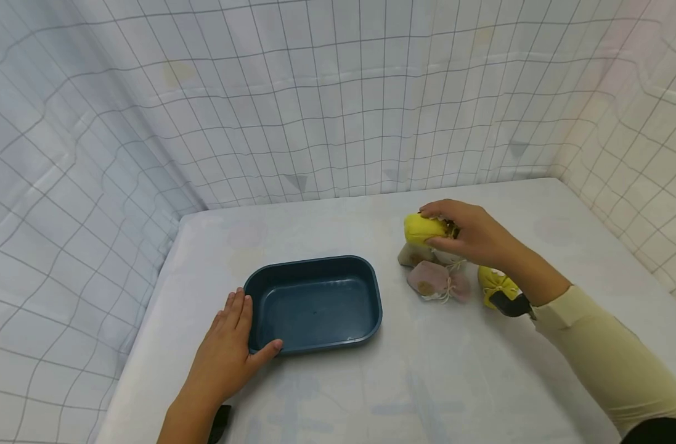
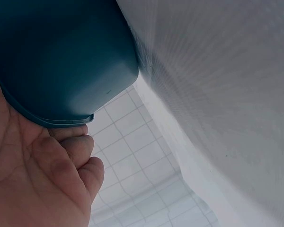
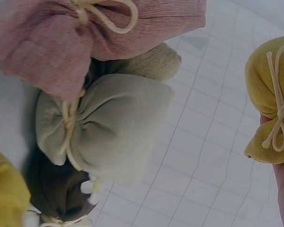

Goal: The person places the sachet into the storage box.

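My right hand point(image 1: 476, 234) pinches a yellow drawstring pouch point(image 1: 423, 229) between thumb and fingers, above a group of small cloth pouches. In the right wrist view the held pouch shows a pale cord tied in a bow at the right edge. Below the hand lie a pink pouch point(image 3: 42, 56), a beige pouch point(image 3: 120, 125) and a dark brown pouch point(image 3: 61, 187) with a white flower. My left hand point(image 1: 227, 351) rests on the left end of a dark blue plastic tub point(image 1: 310, 345), fingers straight along its rim and thumb over the near edge. Nothing lies inside the tub.
A second yellow pouch point(image 1: 495, 287) sits on the white-covered table point(image 1: 404, 376), right of the pink one and near my right wrist. White grid-patterned curtains point(image 1: 338, 111) hang behind the table and along both sides.
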`<state>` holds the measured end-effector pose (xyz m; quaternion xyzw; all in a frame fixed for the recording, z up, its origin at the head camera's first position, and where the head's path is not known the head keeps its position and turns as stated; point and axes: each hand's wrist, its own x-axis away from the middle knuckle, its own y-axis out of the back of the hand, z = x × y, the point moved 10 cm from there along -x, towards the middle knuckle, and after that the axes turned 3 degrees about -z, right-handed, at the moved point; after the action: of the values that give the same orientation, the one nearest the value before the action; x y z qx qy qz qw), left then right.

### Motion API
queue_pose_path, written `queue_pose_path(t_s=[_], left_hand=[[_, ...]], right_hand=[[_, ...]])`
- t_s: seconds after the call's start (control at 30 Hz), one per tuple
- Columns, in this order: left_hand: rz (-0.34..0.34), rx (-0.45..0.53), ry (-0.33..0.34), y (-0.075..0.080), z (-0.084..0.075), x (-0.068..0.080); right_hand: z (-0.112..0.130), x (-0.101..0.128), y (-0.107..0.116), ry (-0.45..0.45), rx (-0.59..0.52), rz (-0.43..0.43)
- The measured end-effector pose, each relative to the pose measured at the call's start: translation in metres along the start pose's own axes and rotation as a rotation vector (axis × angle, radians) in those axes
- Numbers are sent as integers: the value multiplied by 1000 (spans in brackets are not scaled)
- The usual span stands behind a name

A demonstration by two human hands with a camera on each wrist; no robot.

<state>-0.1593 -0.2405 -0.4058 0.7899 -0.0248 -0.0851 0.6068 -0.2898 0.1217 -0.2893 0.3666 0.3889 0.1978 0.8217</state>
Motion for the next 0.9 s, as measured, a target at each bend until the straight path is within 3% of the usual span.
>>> queue_pose_path(t_s=[0.57,0.9], left_hand=[[-14,-3,-7,2,-2,1],[-2,-5,5,5,-2,0]], right_hand=[[21,-56,-39,21,-7,230],[46,-90,-81,181,27,368]])
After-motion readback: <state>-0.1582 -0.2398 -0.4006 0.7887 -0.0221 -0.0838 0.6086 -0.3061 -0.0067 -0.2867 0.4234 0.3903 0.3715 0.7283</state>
